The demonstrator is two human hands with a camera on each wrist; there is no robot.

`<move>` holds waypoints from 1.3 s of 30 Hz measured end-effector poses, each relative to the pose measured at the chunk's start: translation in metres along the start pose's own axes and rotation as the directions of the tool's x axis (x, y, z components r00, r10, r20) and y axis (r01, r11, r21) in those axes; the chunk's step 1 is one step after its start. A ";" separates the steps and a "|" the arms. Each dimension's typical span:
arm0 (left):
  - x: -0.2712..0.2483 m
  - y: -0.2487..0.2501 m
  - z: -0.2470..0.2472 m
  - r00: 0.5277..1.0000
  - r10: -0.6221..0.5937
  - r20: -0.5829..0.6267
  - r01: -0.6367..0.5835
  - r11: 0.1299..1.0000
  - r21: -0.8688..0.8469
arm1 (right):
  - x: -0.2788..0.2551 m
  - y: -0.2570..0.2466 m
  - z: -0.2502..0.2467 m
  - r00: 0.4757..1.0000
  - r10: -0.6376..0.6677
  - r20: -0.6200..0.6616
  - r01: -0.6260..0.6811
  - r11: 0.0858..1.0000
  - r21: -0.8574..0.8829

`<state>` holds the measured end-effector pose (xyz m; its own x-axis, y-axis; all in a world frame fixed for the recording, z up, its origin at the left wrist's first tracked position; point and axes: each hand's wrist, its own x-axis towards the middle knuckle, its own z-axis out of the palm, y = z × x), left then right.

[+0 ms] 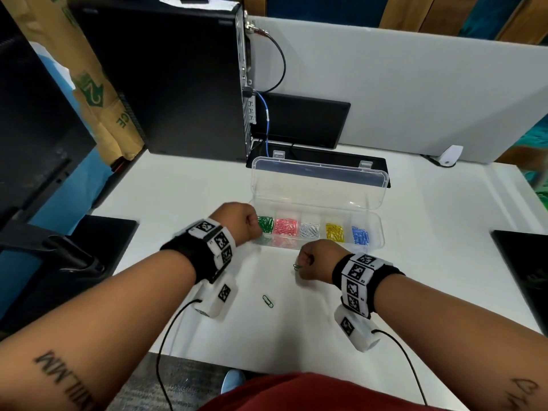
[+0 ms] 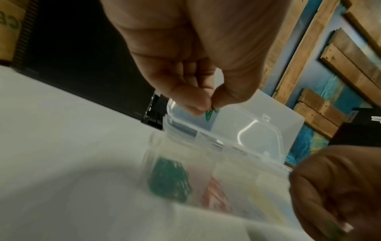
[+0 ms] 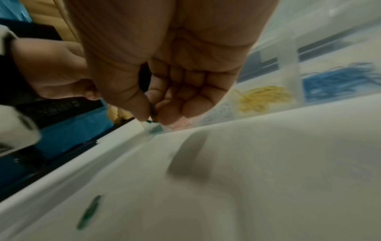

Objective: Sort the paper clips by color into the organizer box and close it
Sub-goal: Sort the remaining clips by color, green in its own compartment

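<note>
Just beyond the left hand (image 1: 241,222), which pinches a green wire paper clip (image 2: 210,113), lies the clear plastic organizer box's (image 1: 378,229) green compartment, so release low; the right hand (image 1: 314,261) pinches another green clip (image 1: 296,266).

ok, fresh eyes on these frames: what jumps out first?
The clear organizer box at mid-table, lid open, with five bright clip piles: green, pink, white, yellow, blue from left to right. Next, the left hand pinching a green clip over the green compartment, the right hand pinching another, and one loose green clip nearer the person.
</note>
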<state>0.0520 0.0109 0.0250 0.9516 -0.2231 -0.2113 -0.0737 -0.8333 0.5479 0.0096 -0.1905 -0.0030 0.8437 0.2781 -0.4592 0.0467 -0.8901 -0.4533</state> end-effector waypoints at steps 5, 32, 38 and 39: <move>0.015 -0.002 -0.019 0.995 -0.059 -0.085 0.053 0.996 -0.072 | -0.001 -0.021 0.015 0.982 -0.083 0.168 0.097 0.993 -0.074; -0.017 -0.032 -0.008 0.994 -0.109 0.001 0.108 0.987 -0.122 | 0.017 -0.055 0.054 0.967 0.010 0.253 0.081 0.934 -0.347; 0.011 -0.020 -0.004 0.989 -0.136 -0.055 0.114 0.949 -0.294 | 0.010 -0.043 0.041 0.978 0.035 0.204 0.020 0.965 -0.260; 0.017 -0.018 -0.003 0.989 -0.138 -0.055 0.115 0.946 -0.304 | 0.008 -0.041 0.037 0.983 0.045 0.180 -0.004 0.975 -0.221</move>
<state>0.0702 0.0238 0.0140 0.9677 -0.0781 -0.2399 0.1303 -0.6595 0.7403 -0.0051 -0.1387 -0.0162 0.7346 0.2986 -0.6092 0.1608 -0.9490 -0.2712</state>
